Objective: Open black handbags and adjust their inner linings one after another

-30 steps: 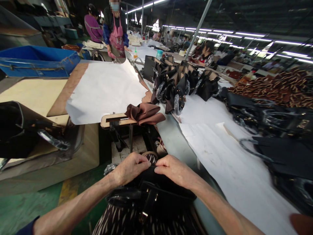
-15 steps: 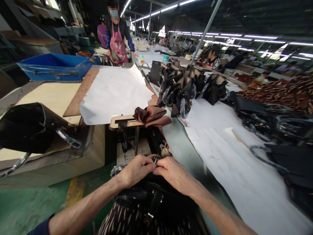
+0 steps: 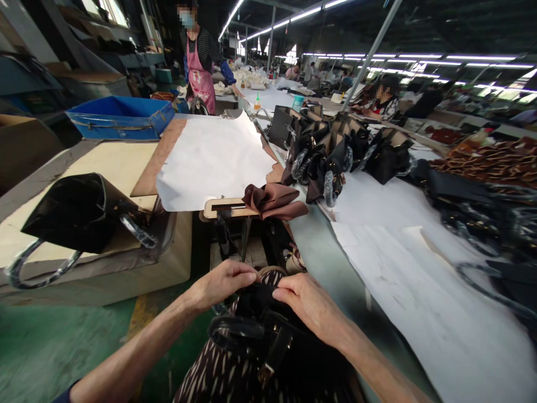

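A black handbag (image 3: 310, 358) lies on the lap over dark patterned cloth, with a plastic-wrapped handle (image 3: 237, 334) and a strap with a metal buckle (image 3: 274, 354). My left hand (image 3: 230, 282) pinches the bag's far edge, thumb and fingers pressed together. A short way to its right, my right hand (image 3: 311, 305) grips the same edge with thumb and fingers closed. Dark material spans the gap between the hands. Just beyond them, a narrow pale machine arm (image 3: 208, 209) carries a piece of brown fabric (image 3: 277, 200).
Another black bag (image 3: 67, 212) rests on the left table beside a blue bin (image 3: 119, 120). White sheets (image 3: 218, 162) cover the worktop ahead. Several black bags (image 3: 327, 148) crowd the right bench, near stacked brown pieces (image 3: 495, 159). A person in a pink apron (image 3: 201, 78) stands behind.
My hands have moved apart along the bag's edge, from nearly touching to a clear gap. The view has swung slightly left, so the surroundings sit further right.
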